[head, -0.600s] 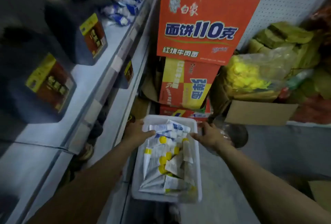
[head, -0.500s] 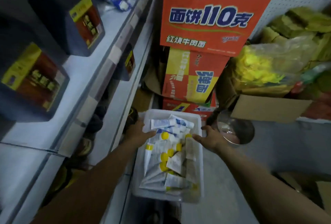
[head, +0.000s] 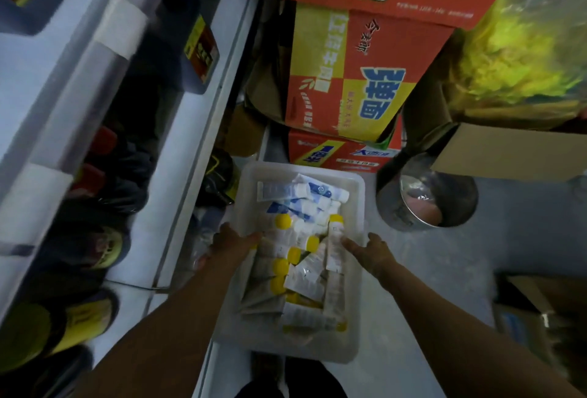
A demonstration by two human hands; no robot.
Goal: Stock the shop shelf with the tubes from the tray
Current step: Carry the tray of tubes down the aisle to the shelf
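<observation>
A white plastic tray is low down in front of me, between the shelf unit and a stack of boxes. It is full of several tubes, white with yellow caps at the near end and white-and-blue ones at the far end. My left hand grips the tray's left rim, thumb inside. My right hand holds the right rim, its fingers reaching over next to a yellow-capped tube.
White shop shelves with dark bottles run along the left. Stacked red and yellow noodle cartons stand right behind the tray. A metal pot, a cardboard box flap and a yellow bag are on the right.
The view has tipped down and come closer. The tray has come lower toward the floor, both hands still on its sides and now nearer its middle.
</observation>
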